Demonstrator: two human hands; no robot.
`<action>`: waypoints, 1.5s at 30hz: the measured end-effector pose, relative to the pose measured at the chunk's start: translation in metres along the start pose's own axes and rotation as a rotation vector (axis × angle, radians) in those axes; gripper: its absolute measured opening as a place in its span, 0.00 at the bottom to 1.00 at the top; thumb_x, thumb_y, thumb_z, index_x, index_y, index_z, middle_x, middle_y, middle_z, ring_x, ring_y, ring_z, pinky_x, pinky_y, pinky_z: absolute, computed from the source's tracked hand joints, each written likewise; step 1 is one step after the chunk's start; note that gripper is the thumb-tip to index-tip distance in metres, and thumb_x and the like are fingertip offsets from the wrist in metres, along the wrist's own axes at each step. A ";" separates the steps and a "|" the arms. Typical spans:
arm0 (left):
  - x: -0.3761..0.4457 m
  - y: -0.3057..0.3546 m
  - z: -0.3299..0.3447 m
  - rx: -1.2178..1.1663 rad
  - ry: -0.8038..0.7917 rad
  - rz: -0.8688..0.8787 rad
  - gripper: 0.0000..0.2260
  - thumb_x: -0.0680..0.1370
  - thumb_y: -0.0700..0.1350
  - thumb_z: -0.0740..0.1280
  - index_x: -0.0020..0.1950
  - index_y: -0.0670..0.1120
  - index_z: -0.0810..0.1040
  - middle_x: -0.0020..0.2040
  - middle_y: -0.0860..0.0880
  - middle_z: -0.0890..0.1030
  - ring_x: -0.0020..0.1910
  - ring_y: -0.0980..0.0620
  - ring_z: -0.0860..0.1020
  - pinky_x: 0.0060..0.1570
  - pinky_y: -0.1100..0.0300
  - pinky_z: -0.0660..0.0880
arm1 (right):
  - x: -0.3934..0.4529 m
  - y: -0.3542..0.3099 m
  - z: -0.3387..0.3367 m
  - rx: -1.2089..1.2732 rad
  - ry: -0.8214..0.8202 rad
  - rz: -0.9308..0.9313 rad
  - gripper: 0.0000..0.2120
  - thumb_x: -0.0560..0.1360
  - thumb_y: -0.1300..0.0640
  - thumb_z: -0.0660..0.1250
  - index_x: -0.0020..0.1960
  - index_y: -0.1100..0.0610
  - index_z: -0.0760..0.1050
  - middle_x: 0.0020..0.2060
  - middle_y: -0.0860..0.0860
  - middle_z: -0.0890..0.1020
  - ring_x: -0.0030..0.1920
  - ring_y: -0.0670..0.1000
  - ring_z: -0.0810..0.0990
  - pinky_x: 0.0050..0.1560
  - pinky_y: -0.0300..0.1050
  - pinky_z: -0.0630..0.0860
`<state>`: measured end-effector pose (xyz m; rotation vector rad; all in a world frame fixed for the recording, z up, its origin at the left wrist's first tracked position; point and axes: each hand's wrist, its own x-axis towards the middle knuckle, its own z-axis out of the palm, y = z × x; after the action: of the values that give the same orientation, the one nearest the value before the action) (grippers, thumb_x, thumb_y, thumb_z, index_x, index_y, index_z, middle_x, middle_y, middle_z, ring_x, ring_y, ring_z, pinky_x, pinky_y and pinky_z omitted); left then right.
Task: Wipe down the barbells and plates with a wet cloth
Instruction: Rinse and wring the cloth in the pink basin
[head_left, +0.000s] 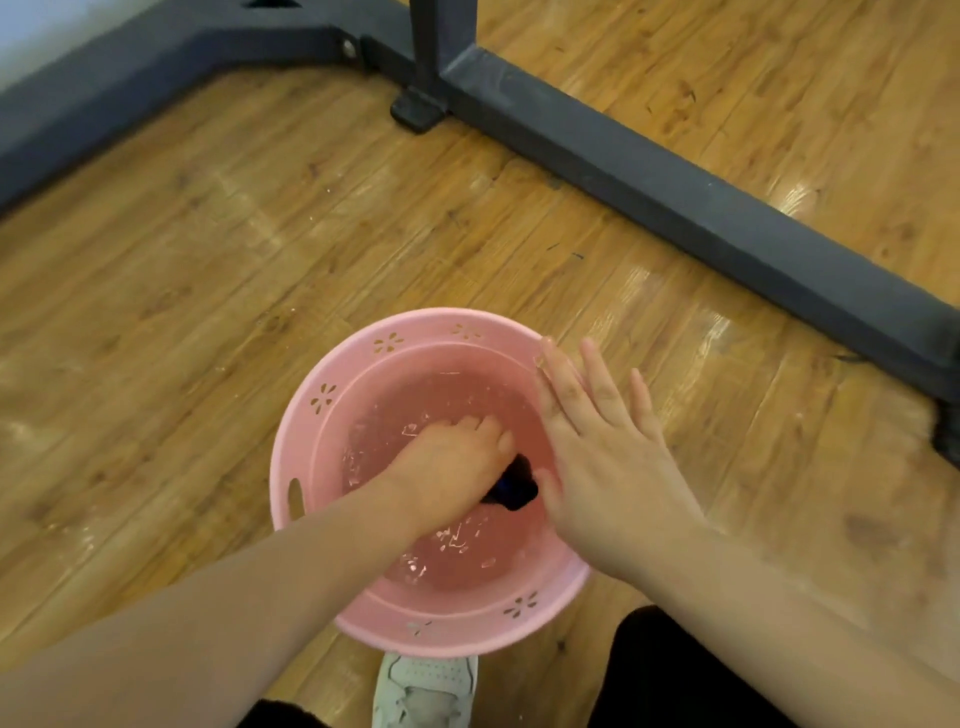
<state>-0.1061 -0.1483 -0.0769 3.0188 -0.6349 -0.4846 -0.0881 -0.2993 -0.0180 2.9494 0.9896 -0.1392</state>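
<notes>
Lower centre: pink basin (311, 441) of water on wood floor (208, 260). Our left hand (452, 467), fingers curled round the dark cloth (511, 486), dunks it to wet it. Our right hand (608, 467), fingers spread flat, hovers at the rim, apparently steadying.

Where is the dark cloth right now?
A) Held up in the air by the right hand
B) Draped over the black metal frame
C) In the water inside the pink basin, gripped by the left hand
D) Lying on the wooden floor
C: the left hand is closed around the dark cloth down in the water of the pink basin, while the right hand hovers open above the rim.
</notes>
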 end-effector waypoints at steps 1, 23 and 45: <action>0.001 -0.002 -0.006 -0.043 0.058 0.063 0.12 0.72 0.41 0.70 0.54 0.42 0.75 0.49 0.44 0.76 0.44 0.45 0.78 0.34 0.55 0.71 | 0.000 0.001 0.002 -0.003 -0.004 0.002 0.32 0.70 0.52 0.58 0.71 0.64 0.66 0.74 0.56 0.61 0.74 0.58 0.56 0.70 0.60 0.52; 0.016 -0.046 0.001 0.558 -0.377 0.698 0.17 0.82 0.49 0.55 0.70 0.52 0.69 0.73 0.49 0.66 0.76 0.42 0.51 0.69 0.40 0.34 | 0.000 0.002 -0.013 0.127 -0.224 0.012 0.33 0.77 0.52 0.54 0.78 0.54 0.43 0.69 0.46 0.25 0.69 0.48 0.24 0.74 0.52 0.35; 0.013 -0.062 -0.012 0.379 0.000 0.574 0.09 0.60 0.41 0.79 0.33 0.46 0.80 0.36 0.48 0.78 0.37 0.46 0.77 0.27 0.58 0.73 | 0.002 0.002 -0.016 0.238 -0.213 0.034 0.30 0.77 0.54 0.56 0.77 0.51 0.52 0.73 0.44 0.30 0.75 0.50 0.34 0.72 0.45 0.39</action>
<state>-0.0665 -0.0971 -0.0742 2.9259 -1.6852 -0.3619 -0.0844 -0.2986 -0.0026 3.0702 0.9532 -0.5965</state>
